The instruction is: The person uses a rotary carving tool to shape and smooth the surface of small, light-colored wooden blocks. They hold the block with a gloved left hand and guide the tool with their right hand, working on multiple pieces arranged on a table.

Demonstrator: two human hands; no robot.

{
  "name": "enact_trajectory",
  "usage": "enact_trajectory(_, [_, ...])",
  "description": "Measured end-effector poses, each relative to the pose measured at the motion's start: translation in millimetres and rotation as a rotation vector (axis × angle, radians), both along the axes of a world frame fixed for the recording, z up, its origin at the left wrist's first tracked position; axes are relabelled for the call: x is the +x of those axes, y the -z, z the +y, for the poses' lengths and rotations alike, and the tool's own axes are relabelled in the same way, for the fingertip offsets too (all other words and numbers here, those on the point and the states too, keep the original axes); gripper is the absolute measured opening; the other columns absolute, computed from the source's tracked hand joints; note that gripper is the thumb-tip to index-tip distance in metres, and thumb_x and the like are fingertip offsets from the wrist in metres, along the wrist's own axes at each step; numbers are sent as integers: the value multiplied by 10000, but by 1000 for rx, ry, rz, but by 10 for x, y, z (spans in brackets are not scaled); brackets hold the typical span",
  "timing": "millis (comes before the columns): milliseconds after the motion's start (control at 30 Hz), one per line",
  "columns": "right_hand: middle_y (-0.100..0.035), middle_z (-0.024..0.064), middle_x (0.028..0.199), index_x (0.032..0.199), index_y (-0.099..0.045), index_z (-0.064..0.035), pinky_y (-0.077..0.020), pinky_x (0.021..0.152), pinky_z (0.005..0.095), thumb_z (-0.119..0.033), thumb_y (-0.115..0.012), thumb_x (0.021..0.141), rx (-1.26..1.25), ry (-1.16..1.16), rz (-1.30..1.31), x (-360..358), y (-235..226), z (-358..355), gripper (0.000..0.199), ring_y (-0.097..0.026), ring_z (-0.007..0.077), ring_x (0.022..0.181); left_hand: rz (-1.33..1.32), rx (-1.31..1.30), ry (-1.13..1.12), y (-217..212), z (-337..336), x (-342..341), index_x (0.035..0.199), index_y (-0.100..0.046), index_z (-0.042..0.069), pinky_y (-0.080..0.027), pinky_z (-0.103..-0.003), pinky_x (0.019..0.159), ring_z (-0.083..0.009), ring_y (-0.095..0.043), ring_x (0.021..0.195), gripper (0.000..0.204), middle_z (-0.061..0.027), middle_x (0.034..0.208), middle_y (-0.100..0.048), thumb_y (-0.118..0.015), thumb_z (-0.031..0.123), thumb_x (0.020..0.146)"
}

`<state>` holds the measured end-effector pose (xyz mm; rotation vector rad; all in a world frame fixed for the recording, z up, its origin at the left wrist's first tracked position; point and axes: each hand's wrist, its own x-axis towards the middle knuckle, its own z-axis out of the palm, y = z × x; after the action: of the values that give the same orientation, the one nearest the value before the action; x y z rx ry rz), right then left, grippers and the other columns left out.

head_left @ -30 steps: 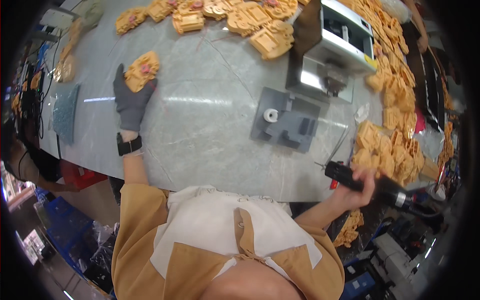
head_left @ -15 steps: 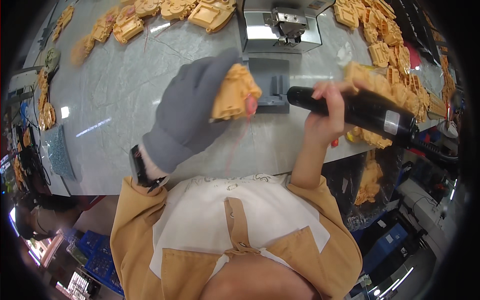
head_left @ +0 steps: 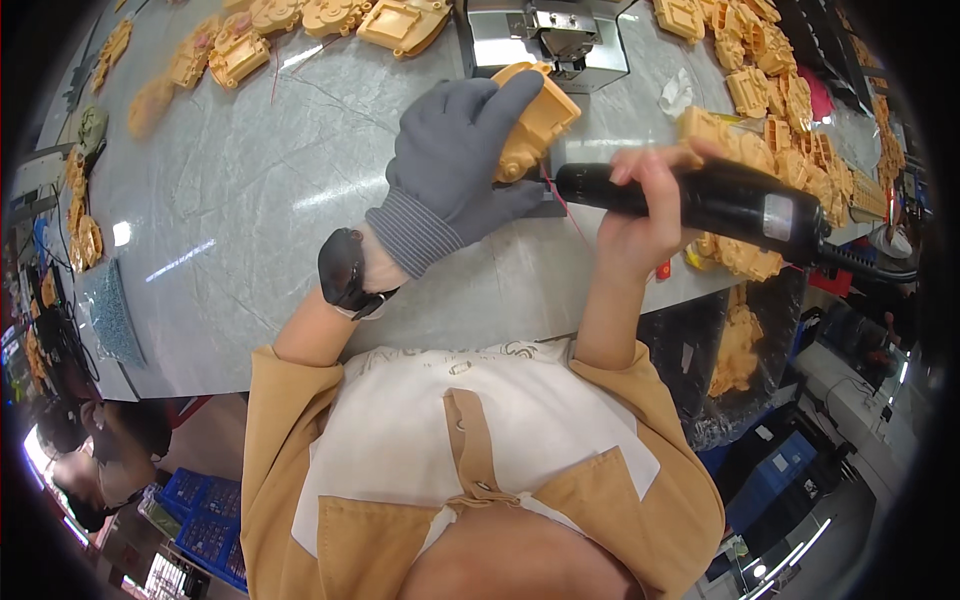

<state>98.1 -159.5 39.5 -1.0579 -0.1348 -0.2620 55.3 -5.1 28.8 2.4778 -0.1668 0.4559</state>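
Left hand (head_left: 455, 160) around orange casing (head_left: 530, 120)

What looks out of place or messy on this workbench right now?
Nothing looks damaged or spilled. The gloved left hand holds a tan plastic part against the tip of the black power screwdriver gripped by the bare right hand. Only the loose tan parts heaped unevenly along the grey table look untidy.

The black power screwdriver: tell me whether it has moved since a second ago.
Yes. The black power screwdriver rose from the table's near edge to the yellow plastic part, now close to the metal machine.
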Motion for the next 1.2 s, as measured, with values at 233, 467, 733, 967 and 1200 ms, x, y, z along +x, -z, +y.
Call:
enact_trajectory(233, [-509, 92, 624, 1066, -389, 7, -453, 571, 315, 56, -556, 727, 37, 8, 14, -3, -15, -17, 382, -491, 157, 504, 93, -372, -68, 18, 71, -4, 1285, -404, 69, -441, -317, 818, -182, -511, 910, 689, -86, 977, -507, -679, 96, 653])
enact_trajectory(467, [-497, 84, 625, 1078, -382, 12, -444, 566, 336, 57, -556, 722, 56, 33, 17, 5, 2, -73, 400, -486, 165, 504, -7, -952, -97, -83, 305, -171, 1221, -442, -6, -439, -247, 825, -117, -503, 865, 593, -46, 943, -493, -556, 31, 640])
enact_trajectory(733, [-502, 76, 634, 1059, -402, -6, -440, 583, 335, 43, -558, 722, 12, -5, 33, -10, -20, -82, 375, -485, 167, 517, 673, -1089, 311, -274, 560, -215, 1219, -438, -46, -403, -321, 960, -208, -533, 1063, 649, -158, 1159, -534, -531, 97, 593])
enact_trajectory(967, [-506, 78, 630, 1046, -409, 6, -442, 574, 326, 45, -571, 711, 22, 12, 52, -10, -35, -71, 374, -489, 164, 501, 101, 187, 150, -25, 240, 62, 1244, -470, 130, -389, -417, 896, -359, -482, 1043, 479, -145, 1153, -514, -491, 175, 768])
enact_trajectory(1200, [-479, 49, 623, 1102, -408, -20, -436, 581, 343, 27, -531, 726, 62, 0, 32, -35, -65, -157, 398, -488, 161, 511, -13, 129, 159, -170, 270, -94, 1273, -443, 87, -345, -452, 942, -373, -458, 1074, 576, -168, 1173, -502, -565, 338, 770])
